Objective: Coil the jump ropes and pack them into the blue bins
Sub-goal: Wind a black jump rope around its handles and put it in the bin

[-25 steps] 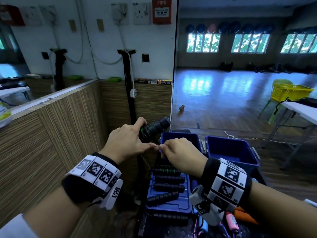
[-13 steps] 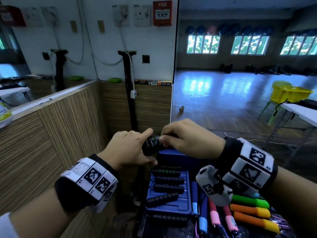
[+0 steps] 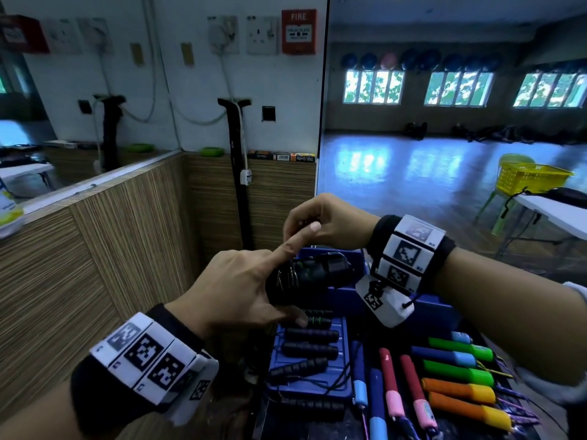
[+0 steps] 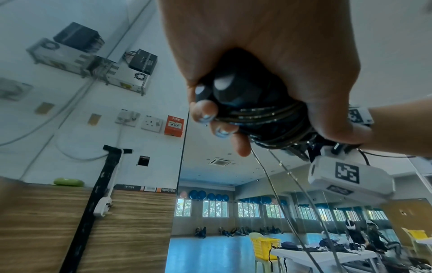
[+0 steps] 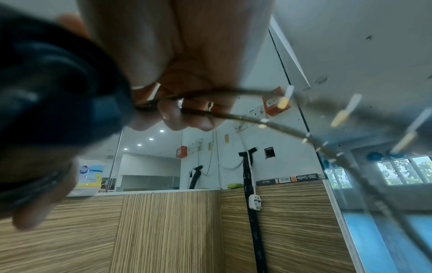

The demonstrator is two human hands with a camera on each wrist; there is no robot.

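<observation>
1. The blue bin [image 3: 341, 300] stands at the far end of the work surface, just beyond a blue lid [image 3: 313, 357] carrying loose black handles [image 3: 309, 335]. The bin sits partly behind both hands, so I cannot tell what it holds.

2. Coloured jump ropes [image 3: 457, 376] lie side by side along the near right part of the surface, not coiled and not binned. Judged from that, much of the task remains.

3. The left hand [image 3: 235, 293] is clenched round a bundle of black handles with cord wound round them [image 4: 257, 114], held above the lid, with its index finger stretched up toward the right hand.

4. The right hand [image 3: 324, 223], raised above the bundle, pinches the thin cord [image 5: 233, 114] between thumb and fingertips; the free length runs down and away, blurred.

5. Risks, as I judge them:
   - If the pinch slackens, the springy cord could unwind and spill the finished turns.
   - The outstretched index finger may get caught under the next loop, leaving that turn loose.
   - The trailing cord hangs near the loose handles and could snag one or drag it off the lid.
   - A loose bundle may spring open once dropped into the bin.
</observation>
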